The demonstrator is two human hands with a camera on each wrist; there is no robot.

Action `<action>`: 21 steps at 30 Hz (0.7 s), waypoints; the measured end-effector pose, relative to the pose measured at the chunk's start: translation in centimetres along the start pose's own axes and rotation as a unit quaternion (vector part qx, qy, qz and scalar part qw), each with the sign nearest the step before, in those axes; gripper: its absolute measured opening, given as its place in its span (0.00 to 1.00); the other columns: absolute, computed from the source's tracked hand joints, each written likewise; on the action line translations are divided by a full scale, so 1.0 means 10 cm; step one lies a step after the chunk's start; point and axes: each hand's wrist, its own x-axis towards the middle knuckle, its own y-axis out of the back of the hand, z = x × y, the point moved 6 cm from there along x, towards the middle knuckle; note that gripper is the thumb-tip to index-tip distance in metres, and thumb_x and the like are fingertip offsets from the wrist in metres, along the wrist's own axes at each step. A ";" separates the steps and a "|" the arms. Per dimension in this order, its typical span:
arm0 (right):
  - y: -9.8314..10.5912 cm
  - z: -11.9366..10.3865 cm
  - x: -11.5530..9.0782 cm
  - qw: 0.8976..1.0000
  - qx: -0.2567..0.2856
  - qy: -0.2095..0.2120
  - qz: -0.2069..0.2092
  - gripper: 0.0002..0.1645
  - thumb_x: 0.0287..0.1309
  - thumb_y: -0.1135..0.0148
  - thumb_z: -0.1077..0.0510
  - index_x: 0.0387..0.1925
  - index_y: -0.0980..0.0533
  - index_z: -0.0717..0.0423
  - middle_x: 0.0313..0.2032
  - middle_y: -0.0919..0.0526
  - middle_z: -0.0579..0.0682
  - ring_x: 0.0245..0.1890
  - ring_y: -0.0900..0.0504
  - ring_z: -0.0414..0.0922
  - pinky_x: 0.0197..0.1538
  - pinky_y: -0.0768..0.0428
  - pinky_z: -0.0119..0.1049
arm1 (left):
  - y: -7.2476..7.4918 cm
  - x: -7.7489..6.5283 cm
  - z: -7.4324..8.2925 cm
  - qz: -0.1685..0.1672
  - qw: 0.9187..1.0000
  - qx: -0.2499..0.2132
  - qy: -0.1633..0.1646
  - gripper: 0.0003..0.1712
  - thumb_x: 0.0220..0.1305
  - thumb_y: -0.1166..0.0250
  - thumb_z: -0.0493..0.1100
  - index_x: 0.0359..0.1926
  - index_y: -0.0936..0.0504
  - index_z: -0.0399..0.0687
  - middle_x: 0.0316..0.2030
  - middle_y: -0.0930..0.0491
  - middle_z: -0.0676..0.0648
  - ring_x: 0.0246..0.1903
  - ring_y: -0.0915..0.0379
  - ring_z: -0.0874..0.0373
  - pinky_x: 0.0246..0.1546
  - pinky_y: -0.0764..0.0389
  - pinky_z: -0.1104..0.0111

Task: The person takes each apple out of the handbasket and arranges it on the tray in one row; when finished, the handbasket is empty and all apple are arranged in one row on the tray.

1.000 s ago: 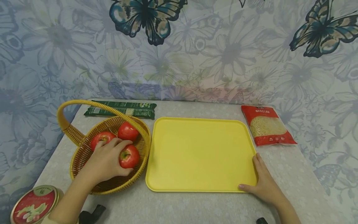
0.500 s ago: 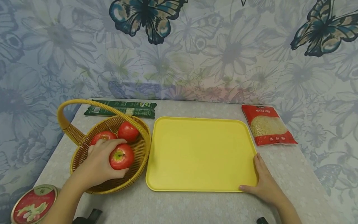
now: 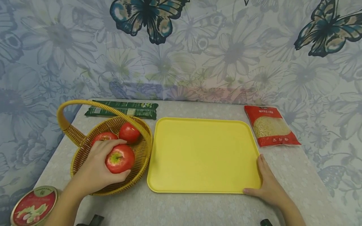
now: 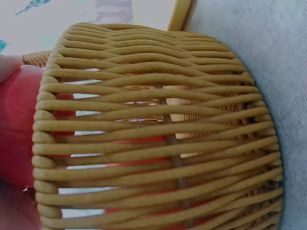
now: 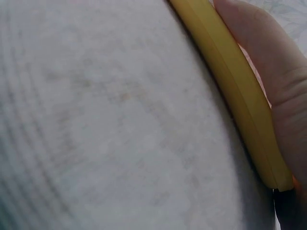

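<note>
In the head view my left hand [image 3: 97, 166] grips a red apple [image 3: 121, 158] over the yellow wicker basket [image 3: 145, 147], thumb in front and fingers behind. Two more red apples, one at the left [image 3: 104, 137] and one at the back [image 3: 129, 133], lie in the basket. The left wrist view is filled mostly by the basket's woven side [image 4: 144, 115], with the held apple [image 4: 19, 124] at its left. My right hand [image 3: 270, 185] rests against the near right corner of the yellow tray [image 3: 203, 157], fingers extended along its side and thumb at its front edge.
Behind the basket lies a green packet [image 3: 127, 110]. A red bag with a clear window [image 3: 271, 126] lies right of the tray at the back. A round red tin [image 3: 35, 205] stands at the front left, close to my left forearm. The basket handle [image 3: 85, 103] arches over the basket's back.
My left hand has drawn the apple left and slightly toward me, and the apple now shows more between thumb and fingers. The right hand and the tray have stayed in place.
</note>
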 end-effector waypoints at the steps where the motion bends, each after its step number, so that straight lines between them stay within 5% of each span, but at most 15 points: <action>1: 0.00 0.00 0.00 1.000 0.000 0.000 0.000 0.84 0.41 0.21 0.37 0.77 0.74 0.54 0.78 0.74 0.59 0.78 0.69 0.64 0.72 0.60 0.70 | 0.00 0.00 0.01 0.002 1.000 -0.005 0.004 0.48 0.36 0.16 0.53 0.62 0.27 0.58 0.54 0.25 0.46 0.54 0.35 0.49 0.37 0.21 0.48; 8: 0.00 -0.01 0.00 1.000 0.003 -0.006 -0.004 0.84 0.40 0.21 0.36 0.77 0.74 0.54 0.78 0.74 0.59 0.78 0.69 0.65 0.72 0.60 0.70 | 0.01 -0.06 0.07 -0.003 0.999 -0.045 0.028 0.47 0.39 0.16 0.51 0.62 0.28 0.62 0.56 0.27 0.49 0.49 0.26 0.51 0.37 0.18 0.56; 14: 0.00 -0.02 0.00 1.000 0.008 -0.005 -0.006 0.84 0.41 0.21 0.38 0.77 0.75 0.53 0.78 0.74 0.60 0.77 0.69 0.65 0.72 0.60 0.70 | 0.02 -0.12 0.31 0.004 0.997 -0.082 0.013 0.47 0.36 0.15 0.48 0.60 0.28 0.69 0.54 0.27 0.59 0.48 0.29 0.65 0.38 0.19 0.69; 21: 0.00 -0.01 0.00 1.000 0.010 -0.007 -0.004 0.84 0.41 0.21 0.38 0.77 0.75 0.53 0.78 0.74 0.60 0.77 0.70 0.64 0.72 0.61 0.69 | -0.10 -0.15 0.64 -0.030 0.989 -0.141 -0.029 0.48 0.36 0.14 0.50 0.61 0.28 0.68 0.55 0.27 0.63 0.50 0.27 0.67 0.41 0.17 0.68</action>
